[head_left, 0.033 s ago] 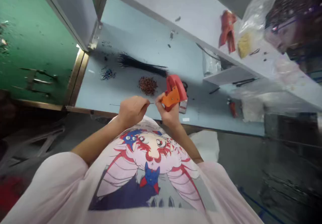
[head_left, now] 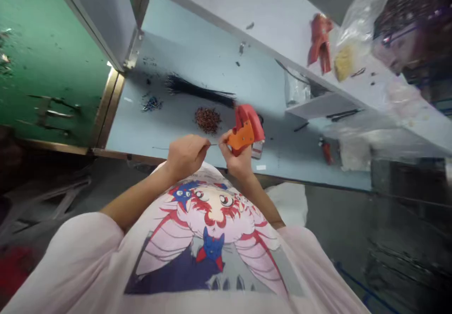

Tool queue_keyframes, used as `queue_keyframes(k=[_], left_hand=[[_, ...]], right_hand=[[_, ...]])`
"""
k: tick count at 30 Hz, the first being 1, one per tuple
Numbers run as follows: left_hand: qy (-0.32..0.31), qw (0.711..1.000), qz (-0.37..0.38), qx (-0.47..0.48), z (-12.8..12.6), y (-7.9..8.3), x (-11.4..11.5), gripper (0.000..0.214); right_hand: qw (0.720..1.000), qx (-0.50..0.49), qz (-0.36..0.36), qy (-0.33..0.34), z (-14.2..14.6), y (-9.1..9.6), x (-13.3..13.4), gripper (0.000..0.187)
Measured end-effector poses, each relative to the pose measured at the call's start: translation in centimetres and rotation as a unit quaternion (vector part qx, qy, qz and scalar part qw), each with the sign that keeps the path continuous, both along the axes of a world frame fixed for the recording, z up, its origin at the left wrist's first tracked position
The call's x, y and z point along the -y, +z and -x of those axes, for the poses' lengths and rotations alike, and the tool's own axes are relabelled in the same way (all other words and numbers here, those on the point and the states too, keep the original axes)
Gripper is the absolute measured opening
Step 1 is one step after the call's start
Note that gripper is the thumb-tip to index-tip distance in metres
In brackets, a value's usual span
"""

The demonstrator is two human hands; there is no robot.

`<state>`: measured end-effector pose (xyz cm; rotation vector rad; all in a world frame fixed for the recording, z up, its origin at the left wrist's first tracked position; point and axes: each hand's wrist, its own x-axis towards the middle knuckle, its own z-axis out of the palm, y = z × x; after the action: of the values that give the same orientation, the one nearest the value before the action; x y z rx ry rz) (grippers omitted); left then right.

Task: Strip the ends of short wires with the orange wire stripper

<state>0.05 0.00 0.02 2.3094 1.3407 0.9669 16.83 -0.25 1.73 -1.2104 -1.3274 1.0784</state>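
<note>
My left hand (head_left: 187, 156) is closed, pinching a thin black wire (head_left: 213, 144). One end of this wire sticks out to the left of the hand, and the other reaches toward my right hand (head_left: 239, 163). That hand is wrapped round a red and orange wire stripper (head_left: 243, 134), held above the table's front edge. Whether the wire's tip sits inside the tool's jaws is hidden by the fingers. Behind the hands lie a heap of small copper-brown bits (head_left: 207, 120) and a bundle of black wires (head_left: 201, 90).
The light blue tabletop (head_left: 197, 36) carries a small pile of blue bits (head_left: 151, 104) at left. A raised white shelf (head_left: 268, 36) crosses the back, with another red tool (head_left: 320, 43) and plastic bags on it. A red-handled tool (head_left: 326, 153) lies at right.
The wire stripper has shifted very slightly to the right in my right hand. Both hands stay almost in place.
</note>
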Motion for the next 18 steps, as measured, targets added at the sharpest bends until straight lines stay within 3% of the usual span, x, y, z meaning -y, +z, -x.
queue_keyframes(k=[6, 10, 14, 18], left_hand=[[0.125, 0.981, 0.092, 0.116, 1.7, -0.4, -1.0, 0.014], [0.123, 0.913, 0.245, 0.302, 2.1, -0.5, -1.8, 0.014], [0.128, 0.856, 0.302, 0.399, 1.1, 0.1, -2.0, 0.012], [0.136, 0.839, 0.291, 0.439, 0.8, 0.4, -1.8, 0.010]], right_hand=[[0.993, 0.050, -0.042, -0.097, -2.7, 0.2, -1.6, 0.016], [0.975, 0.206, 0.018, -0.081, -5.0, -1.7, -4.5, 0.022], [0.926, 0.357, 0.109, -0.061, -5.1, -4.1, -5.8, 0.038], [0.950, 0.290, 0.115, -0.026, -5.0, -4.4, -4.2, 0.050]])
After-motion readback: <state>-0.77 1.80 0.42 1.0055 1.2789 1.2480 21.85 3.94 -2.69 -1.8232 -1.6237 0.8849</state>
